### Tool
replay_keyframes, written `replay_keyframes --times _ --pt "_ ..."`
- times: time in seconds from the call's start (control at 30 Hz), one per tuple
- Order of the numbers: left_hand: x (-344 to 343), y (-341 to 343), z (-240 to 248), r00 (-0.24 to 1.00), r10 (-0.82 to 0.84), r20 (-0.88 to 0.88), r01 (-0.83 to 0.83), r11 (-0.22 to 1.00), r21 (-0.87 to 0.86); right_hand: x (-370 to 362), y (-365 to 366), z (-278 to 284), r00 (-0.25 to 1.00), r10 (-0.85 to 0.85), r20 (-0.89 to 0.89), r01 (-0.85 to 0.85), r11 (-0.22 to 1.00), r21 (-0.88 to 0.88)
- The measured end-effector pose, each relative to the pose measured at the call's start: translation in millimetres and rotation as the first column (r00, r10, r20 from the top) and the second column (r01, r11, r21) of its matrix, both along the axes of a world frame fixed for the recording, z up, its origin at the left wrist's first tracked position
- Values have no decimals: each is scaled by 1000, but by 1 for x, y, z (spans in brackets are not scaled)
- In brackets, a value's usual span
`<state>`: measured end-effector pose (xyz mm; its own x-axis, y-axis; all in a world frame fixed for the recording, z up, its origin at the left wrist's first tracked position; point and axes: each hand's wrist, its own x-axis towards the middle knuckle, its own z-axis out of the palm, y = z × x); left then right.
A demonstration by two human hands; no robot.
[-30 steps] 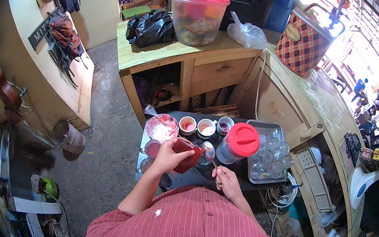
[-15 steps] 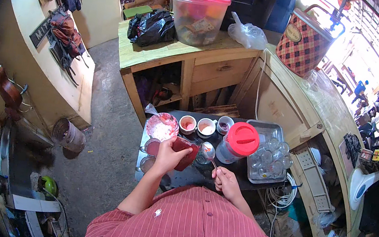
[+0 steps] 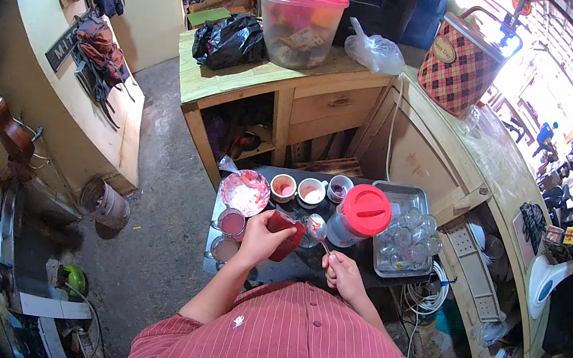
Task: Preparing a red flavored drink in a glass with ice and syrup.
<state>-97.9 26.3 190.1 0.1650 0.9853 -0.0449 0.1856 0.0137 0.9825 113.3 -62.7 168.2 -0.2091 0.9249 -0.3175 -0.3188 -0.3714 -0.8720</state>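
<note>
Head view: your left fingers [image 3: 276,237] were clamped on a red container [image 3: 283,249], your right fingers [image 3: 334,265] on a spoon [image 3: 318,227] by a glass [image 3: 309,242]. Spooning seemed the step; the next move likely needed it level.

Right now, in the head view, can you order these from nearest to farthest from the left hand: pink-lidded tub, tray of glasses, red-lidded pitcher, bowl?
From the left hand:
1. Bowl, just ahead and slightly left.
2. Red-lidded pitcher, to the right.
3. Tray of glasses, farther right.
4. Pink-lidded tub, well ahead, on the counter.
</note>
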Motion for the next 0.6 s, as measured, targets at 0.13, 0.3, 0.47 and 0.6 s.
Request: replay_keyframes --times 0.13,0.3,0.47,0.6 --pt "-1 0 2 998 10 69 -6 999 -54 0 1 -5 995 -50 88 49 999 18" --pt "9 -7 9 988 -47 145 59 995 -75 -4 2 -6 987 -46 155 35 997 71" --pt "9 -4 -4 998 -23 50 26 998 -65 -4 2 -4 984 -47 175 30 995 98" --pt "0 2 -9 999 35 0 -35 998 -45 2 2 -4 982 -28 188 13 997 76"
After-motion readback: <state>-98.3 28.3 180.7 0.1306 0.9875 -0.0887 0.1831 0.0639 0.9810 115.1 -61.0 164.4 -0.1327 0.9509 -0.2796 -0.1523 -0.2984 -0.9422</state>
